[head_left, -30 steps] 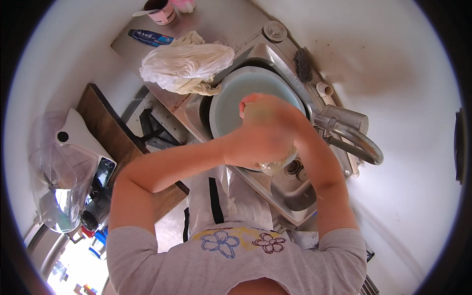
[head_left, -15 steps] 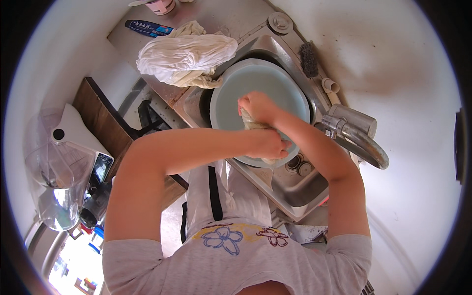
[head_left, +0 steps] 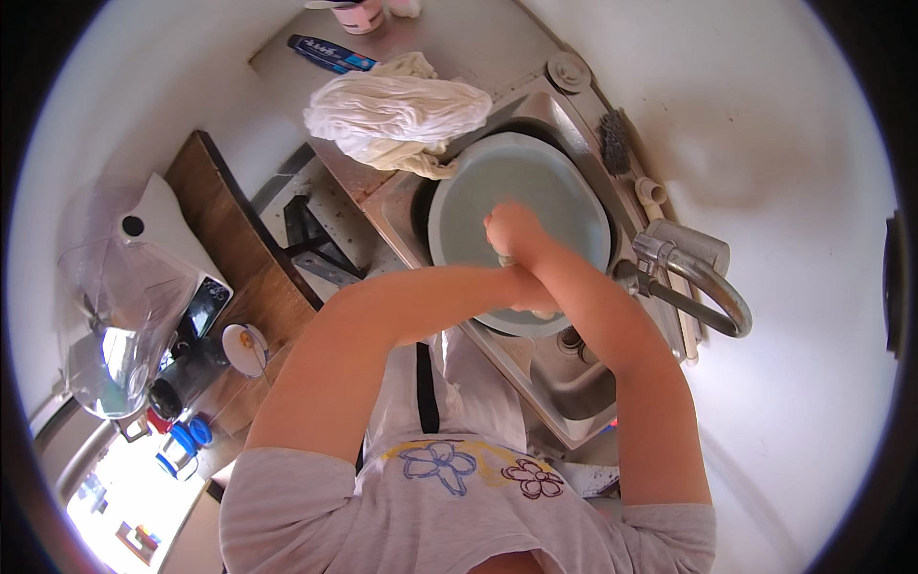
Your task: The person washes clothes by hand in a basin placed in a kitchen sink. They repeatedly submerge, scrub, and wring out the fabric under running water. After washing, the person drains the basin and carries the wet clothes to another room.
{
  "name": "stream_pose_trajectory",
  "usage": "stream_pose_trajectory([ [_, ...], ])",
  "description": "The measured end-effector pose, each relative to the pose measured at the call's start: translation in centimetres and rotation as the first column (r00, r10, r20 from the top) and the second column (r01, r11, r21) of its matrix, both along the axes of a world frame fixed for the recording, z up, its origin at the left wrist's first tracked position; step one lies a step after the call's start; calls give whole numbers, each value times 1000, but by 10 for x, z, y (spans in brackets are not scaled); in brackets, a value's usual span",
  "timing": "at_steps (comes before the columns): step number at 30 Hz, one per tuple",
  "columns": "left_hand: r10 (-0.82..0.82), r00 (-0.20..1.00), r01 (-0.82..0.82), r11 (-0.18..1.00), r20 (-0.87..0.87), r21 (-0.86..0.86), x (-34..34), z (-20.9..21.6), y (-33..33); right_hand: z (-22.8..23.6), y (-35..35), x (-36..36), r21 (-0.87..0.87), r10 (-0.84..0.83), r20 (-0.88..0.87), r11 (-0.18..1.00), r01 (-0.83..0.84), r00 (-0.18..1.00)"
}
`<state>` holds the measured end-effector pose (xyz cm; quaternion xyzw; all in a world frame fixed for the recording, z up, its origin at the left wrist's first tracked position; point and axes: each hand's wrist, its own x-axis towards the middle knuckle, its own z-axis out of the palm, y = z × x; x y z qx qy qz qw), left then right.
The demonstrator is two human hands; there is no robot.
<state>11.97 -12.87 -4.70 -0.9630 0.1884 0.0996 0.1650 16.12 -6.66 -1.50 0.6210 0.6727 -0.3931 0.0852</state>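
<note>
Over a pale grey-blue basin (head_left: pixel 442 234) of cloudy water, my two hands are gripping a twisted light cloth (head_left: pixel 506 259). My right hand (head_left: pixel 516 230) is a closed fist at the far end of it, nearer the middle of the basin. Closer to my body, my left hand (head_left: pixel 532 290) is closed too and partly hidden behind my right forearm, which crosses over it. Only small bits of the cloth show between and below the hands. A bundled heap of white and cream cloth (head_left: pixel 397 110) lies on the counter beside the basin's far left rim.
The basin stands in a steel sink (head_left: pixel 564 392). A curved metal faucet (head_left: pixel 703 282) rises on the right, near a dark scrub brush (head_left: pixel 613 143) and a drain plug (head_left: pixel 569 72). A dark blue tube (head_left: pixel 330 54) lies at the back. A wooden board (head_left: pixel 225 210) is on the left.
The view has shifted, so the sink appears lower and further right. My hands have twisted closer together, my right forearm now crosses over my left hand, and less cloth shows.
</note>
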Motion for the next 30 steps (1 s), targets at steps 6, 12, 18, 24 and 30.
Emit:
stream_pose_trajectory([
  [6,371,917,-98,568,148,-817,-72,116,23,11,7,32,-714,-603,-568,699,29,560],
  [12,957,-159,101,-227,-241,-969,-183,209,83,137,5,0,-840,-815,-525,448,306,-248],
  [18,819,-525,147,-180,-231,-973,-224,198,188,166,78,-73,-398,-534,-845,597,697,-25],
  [24,582,-780,-295,-667,-230,-684,-226,120,220,44,110,-96,161,-586,-556,620,768,590],
  [30,574,-717,-198,-712,-396,-673,-235,112,237,89,106,-94,-170,-719,-589,557,813,369],
])
